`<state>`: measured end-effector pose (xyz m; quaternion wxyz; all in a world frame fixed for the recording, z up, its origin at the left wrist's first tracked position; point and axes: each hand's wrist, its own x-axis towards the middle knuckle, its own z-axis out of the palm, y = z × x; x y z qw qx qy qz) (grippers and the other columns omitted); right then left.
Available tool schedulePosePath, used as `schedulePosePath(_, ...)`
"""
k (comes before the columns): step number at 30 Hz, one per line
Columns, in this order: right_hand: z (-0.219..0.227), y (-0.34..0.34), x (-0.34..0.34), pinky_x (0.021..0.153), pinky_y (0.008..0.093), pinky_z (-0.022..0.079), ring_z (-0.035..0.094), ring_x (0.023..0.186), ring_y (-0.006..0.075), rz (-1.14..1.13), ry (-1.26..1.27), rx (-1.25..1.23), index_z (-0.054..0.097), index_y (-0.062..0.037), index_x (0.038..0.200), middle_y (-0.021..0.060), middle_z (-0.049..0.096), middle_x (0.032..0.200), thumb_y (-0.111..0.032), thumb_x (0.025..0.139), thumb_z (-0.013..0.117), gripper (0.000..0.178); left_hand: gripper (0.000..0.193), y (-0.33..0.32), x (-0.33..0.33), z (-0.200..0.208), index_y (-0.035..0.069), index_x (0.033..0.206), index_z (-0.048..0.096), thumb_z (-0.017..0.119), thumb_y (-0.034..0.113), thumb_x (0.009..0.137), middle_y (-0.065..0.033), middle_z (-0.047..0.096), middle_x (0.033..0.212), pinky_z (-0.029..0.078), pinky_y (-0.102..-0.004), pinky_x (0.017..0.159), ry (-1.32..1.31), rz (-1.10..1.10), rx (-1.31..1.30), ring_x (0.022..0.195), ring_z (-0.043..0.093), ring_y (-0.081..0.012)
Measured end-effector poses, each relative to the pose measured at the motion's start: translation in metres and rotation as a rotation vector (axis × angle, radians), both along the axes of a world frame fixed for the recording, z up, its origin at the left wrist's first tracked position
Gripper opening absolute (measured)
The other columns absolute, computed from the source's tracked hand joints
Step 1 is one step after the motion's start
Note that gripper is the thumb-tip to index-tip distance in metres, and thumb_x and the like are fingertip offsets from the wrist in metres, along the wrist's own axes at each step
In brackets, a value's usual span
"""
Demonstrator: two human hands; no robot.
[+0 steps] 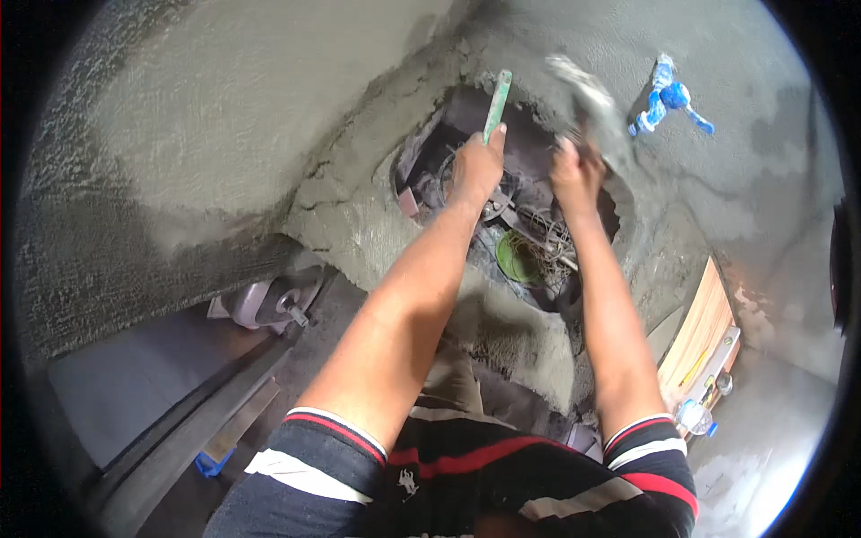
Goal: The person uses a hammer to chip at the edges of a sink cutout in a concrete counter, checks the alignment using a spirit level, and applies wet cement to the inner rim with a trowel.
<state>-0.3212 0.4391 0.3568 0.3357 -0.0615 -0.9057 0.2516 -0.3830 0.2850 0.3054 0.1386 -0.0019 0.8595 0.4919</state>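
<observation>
One left hand (478, 166) gripped one greenish bar (498, 106) above one opening (534, 130); one right hand (577, 177) curled round one blurred, pale tool (585, 88) near plaster; one blue fitting (673, 96) stood rightward.

- Stick (497, 108): pale green, narrow, straight, smudged whitish; clasped in the left hand (478, 169), it stands up out of the fist, leaning slightly right at its rounded top.
- Tool (587, 90): grey-white, blurred, outline unclear; held in the right hand (577, 175), slanting up leftward, apart from the stick.
</observation>
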Motion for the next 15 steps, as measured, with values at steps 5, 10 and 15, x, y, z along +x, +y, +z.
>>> schedulePosePath(5, 0.013, -0.002, -0.023, 0.087, 0.0540, 0.052, 0.065, 0.095, 0.0525, -0.223, -0.463, -0.070, 0.066, 0.0044, 0.106, 0.0326, 0.069, 0.096, -0.054, 0.099, 0.054, 0.060, 0.063, -0.005, -0.005, 0.005, -0.004, 0.104, 0.069, 0.046, 0.055, 0.101, -0.0323, 0.069, 0.101, 0.050, -0.0546, 0.090, 0.044, 0.005, 0.002, 0.102, 0.065, -0.0506)
schedulePosePath(10, 0.024, -0.014, 0.003, 0.086, 0.0483, 0.053, 0.065, 0.091, 0.0508, -0.037, -0.018, -0.230, 0.065, 0.0047, 0.111, 0.0296, 0.070, 0.094, -0.045, 0.101, 0.056, 0.052, 0.065, -0.008, -0.010, 0.007, -0.004, 0.106, 0.069, 0.046, 0.056, 0.101, -0.0333, 0.069, 0.102, 0.050, -0.0543, 0.091, -0.014, -0.009, -0.017, 0.103, 0.065, -0.0505)
schedulePosePath(15, -0.010, 0.013, -0.025, 0.087, 0.0546, 0.052, 0.065, 0.093, 0.0522, -0.241, -0.499, 0.096, 0.065, 0.0043, 0.110, 0.0301, 0.069, 0.096, -0.052, 0.100, 0.052, 0.059, 0.068, 0.000, -0.002, 0.006, -0.006, 0.103, 0.070, 0.043, 0.056, 0.101, -0.0345, 0.068, 0.103, 0.049, -0.0536, 0.092, 0.053, -0.030, 0.008, 0.104, 0.064, -0.0509)
